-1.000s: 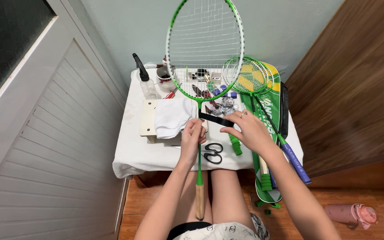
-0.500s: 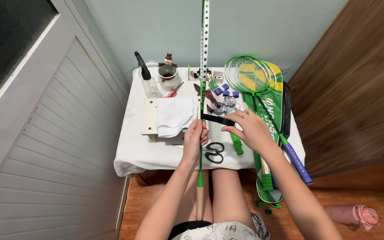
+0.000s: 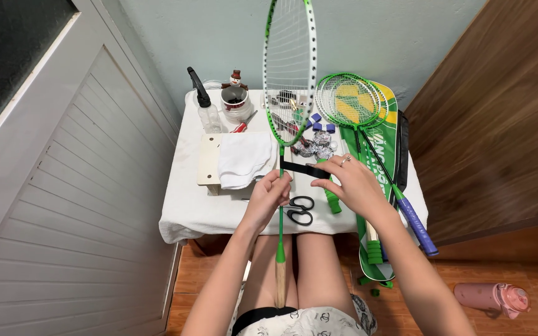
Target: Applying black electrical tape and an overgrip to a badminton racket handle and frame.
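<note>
A green badminton racket [image 3: 289, 74] stands upright in front of me, its bare wooden handle down between my knees. My left hand [image 3: 270, 194] grips its green shaft just below the head. A black strip of tape [image 3: 303, 168] runs from the shaft to the right, and my right hand [image 3: 351, 182] pinches its free end. The racket head is turned nearly edge-on to me. Black scissors [image 3: 300, 210] lie on the white-covered table [image 3: 188, 205] just under my hands.
Two more green rackets [image 3: 350, 102] lie on a green racket bag [image 3: 388, 162] at the right. A folded white cloth [image 3: 242, 158] rests on a wooden board, with a spray bottle [image 3: 205, 112], a cup [image 3: 236, 102] and small purple rolls [image 3: 320, 122] behind. A pink bottle [image 3: 492, 296] lies on the floor.
The racket has turned about its shaft: from face-on, to edge-on, to slightly angled now. Both hands stayed at the shaft with the black tape.
</note>
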